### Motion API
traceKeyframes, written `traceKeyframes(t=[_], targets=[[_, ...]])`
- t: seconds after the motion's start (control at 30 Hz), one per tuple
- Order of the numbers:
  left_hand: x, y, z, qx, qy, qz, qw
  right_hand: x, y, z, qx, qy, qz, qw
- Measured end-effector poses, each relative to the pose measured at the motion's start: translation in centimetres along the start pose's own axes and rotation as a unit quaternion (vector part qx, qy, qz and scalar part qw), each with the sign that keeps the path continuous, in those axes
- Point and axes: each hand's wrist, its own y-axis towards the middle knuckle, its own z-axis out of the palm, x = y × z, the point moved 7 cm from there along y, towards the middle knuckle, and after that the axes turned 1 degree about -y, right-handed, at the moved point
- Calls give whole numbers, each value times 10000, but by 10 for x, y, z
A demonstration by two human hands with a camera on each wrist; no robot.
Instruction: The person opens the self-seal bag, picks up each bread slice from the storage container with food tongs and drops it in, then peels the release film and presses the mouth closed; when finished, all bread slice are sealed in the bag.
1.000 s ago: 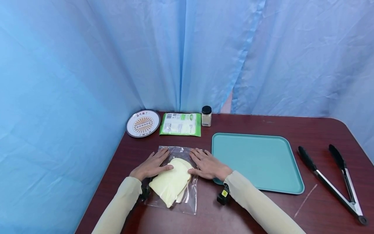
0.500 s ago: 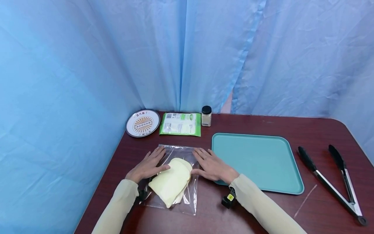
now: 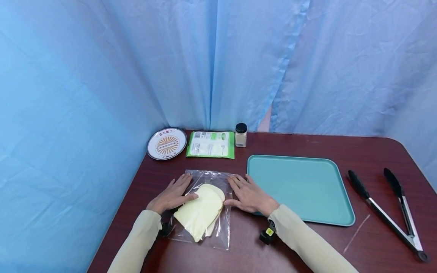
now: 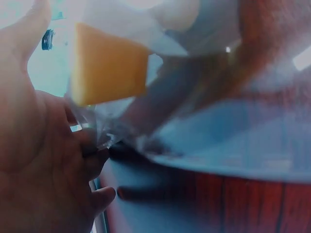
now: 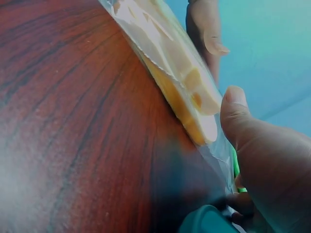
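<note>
Two overlapping slices of bread (image 3: 199,212) lie inside a clear plastic bag (image 3: 218,240), flat on the table; the left wrist view catches a browned crust edge (image 4: 112,65). My left hand (image 3: 172,195) rests with extended fingers along the bag's left side, its thumb reaching over the near slice's edge. On the other side, my right hand (image 3: 250,195) lies with its fingertips at the bag's upper right corner and its thumb beside the bread. In the right wrist view, that thumb (image 5: 235,109) is straight, close to the bagged slices (image 5: 194,102). Neither hand curls round anything.
A teal tray (image 3: 300,189) lies just right of my right hand, with open tongs (image 3: 392,223) beyond it. Along the back stand a patterned plate (image 3: 167,144), a green-and-white packet (image 3: 210,145) and a black-capped jar (image 3: 241,135). Blue curtains (image 3: 246,64) hang behind the table.
Both hands have slid outward, the left one a little to the left and the right one a little to the right. The bag and bread have barely moved.
</note>
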Motion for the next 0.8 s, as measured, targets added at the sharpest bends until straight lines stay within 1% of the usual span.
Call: traceKeyframes(t=[0.17,0.43,0.63,0.8], targets=[[2,-4,-3,-120,-145,47,9998,-4,-3,-2,-141,64,-12,9999],[4,-9,-5,-387,-247,137,9989,-8,-7,-2,-270,-54,-111,9996],[8,-11,-3,-390,-388,-11,9985,-7,-9,-5,-273,-44,-44,9996],[13,-9,-1,-351,-389,-249,9983,-9,-8,-7,-306,-271,3,9992]])
